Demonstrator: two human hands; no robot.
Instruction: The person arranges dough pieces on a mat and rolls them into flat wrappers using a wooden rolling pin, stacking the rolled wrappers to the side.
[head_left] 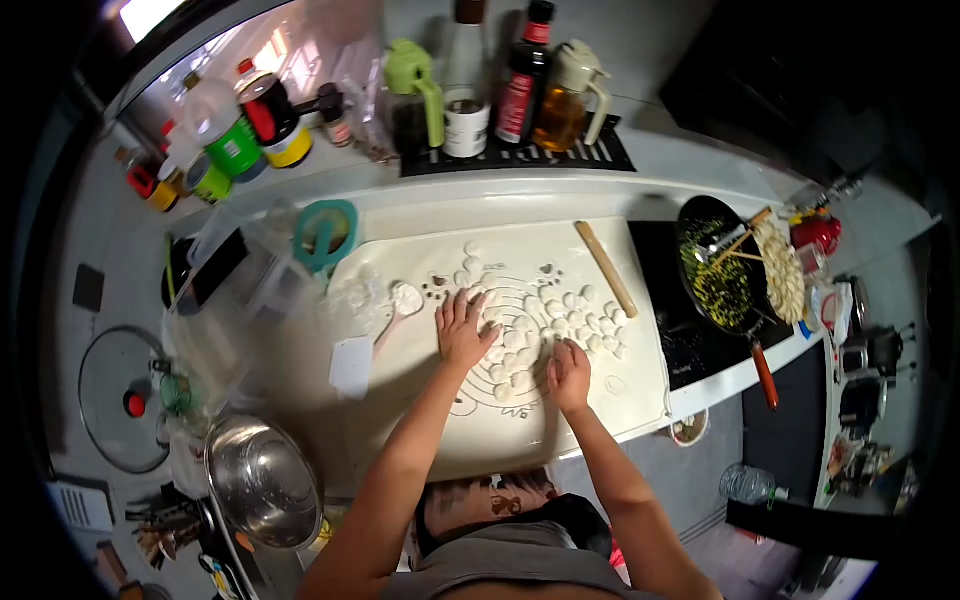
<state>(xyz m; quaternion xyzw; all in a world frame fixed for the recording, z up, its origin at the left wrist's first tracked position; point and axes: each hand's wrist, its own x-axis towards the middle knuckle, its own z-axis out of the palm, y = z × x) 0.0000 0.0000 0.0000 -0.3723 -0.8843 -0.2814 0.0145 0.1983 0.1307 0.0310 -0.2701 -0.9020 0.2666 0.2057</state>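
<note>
Two bare hands work over the pale mat, which I'll use to place everything else. Small white dough pieces lie around the mat's middle, on and around its printed rings. Each looks like a rounded lump, and from where I stand none shows a clear long axis or points any one way. As a group they do have a direction: one batch straggles in a column from the mat's far part toward its near edge, while another spreads toward the right edge.

The left hand is palm down at the left of that column, fingers a little spread, fingertips over or against the pieces there. The right hand sits nearer the mat's front, between the two batches, fingers curled in; I cannot tell whether it pinches a piece.

A wooden rolling pin rests by the mat's right edge, its long axis slanting from the far side toward the near right. On the mat's left part lies a flour-filled scoop, handle toward the near left. Beyond the right edge sits a black pan.
</note>
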